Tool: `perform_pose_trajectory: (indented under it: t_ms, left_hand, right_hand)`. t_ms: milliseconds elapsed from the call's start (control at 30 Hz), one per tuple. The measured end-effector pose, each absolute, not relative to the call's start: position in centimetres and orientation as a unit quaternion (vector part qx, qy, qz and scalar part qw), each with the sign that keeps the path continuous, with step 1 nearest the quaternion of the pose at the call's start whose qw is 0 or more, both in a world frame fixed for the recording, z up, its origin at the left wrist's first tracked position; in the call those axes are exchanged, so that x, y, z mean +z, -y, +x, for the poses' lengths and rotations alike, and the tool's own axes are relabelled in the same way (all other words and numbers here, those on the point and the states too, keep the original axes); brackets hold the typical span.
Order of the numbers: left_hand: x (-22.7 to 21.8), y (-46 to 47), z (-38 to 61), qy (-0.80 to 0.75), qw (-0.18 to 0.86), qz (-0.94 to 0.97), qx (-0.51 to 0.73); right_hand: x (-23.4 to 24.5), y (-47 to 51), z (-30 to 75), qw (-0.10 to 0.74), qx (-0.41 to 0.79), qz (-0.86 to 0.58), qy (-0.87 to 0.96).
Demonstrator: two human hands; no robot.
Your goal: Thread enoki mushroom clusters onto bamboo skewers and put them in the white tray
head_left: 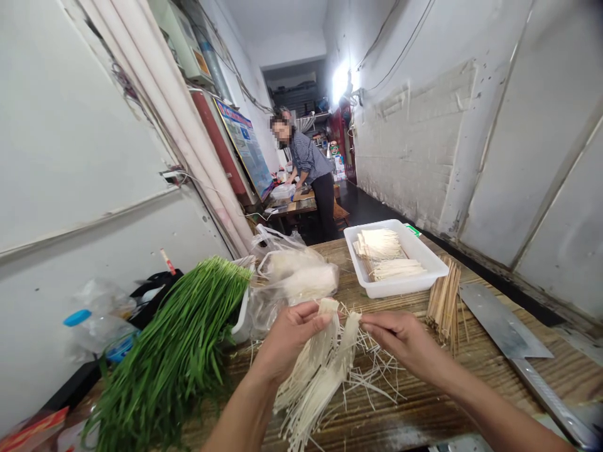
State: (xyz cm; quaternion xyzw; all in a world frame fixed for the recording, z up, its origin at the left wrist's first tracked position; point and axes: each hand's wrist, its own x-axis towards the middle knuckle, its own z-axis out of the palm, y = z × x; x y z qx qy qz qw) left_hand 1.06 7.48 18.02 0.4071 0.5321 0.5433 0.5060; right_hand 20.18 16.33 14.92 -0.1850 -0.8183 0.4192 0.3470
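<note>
Wood-grained worktop (391,411) in a narrow room: enoki parted at the roots, stems mingling below.

From the left, green chives (183,351) lie at nine o'clock of the hands, then plastic bags (301,279) at eleven, their pale contents apparently unused. At the centre, the left hand (296,329) has its fingers narrowed on one root end of the enoki clump (320,383); the right hand (400,336) pinches the neighbouring root end, and whether it also holds a stick I cannot tell. Separation looks half done. At one o'clock, a white tray (417,284) carries two neat enoki batches, seemingly finished; thin sticks (443,304) at two o'clock look unused, beside a cleaver (506,323) at three.
</note>
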Motion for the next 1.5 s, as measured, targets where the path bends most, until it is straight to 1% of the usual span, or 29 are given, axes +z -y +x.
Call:
perform_pose_trajectory:
  t_ms: [133, 367, 500, 767, 1000, 1267, 1500]
  left_hand:
    - [17.9, -7.3, 1.1, -0.564, 0.446, 0.384, 0.579]
    - [16.9, -7.3, 1.3, -0.585, 0.377, 0.377, 0.611]
    - [17.0, -7.2, 1.6, -0.580, 0.393, 0.372, 0.609]
    - [16.6, -6.6, 1.9, -0.587, 0.383, 0.360, 0.617]
    - [16.5, -6.1, 2.5, -0.599, 0.374, 0.355, 0.613]
    - [16.2, -5.4, 2.0, -0.576, 0.409, 0.385, 0.595]
    - [15.4, -5.0, 2.1, -0.559, 0.436, 0.367, 0.603]
  right_hand:
    - [14.7, -16.3, 20.2, 0.363, 0.424, -0.211, 0.803]
    - [14.2, -15.9, 20.0, 0.352, 0.450, -0.206, 0.794]
    - [14.0, -15.7, 20.0, 0.351, 0.454, -0.201, 0.794]
    - [13.7, -15.6, 20.1, 0.370, 0.444, -0.196, 0.792]
    - [13.6, -15.4, 20.5, 0.358, 0.403, -0.183, 0.822]
    - [13.4, -14.8, 21.2, 0.332, 0.402, -0.178, 0.834]
    - [13.5, -14.3, 21.4, 0.338, 0.415, -0.162, 0.829]
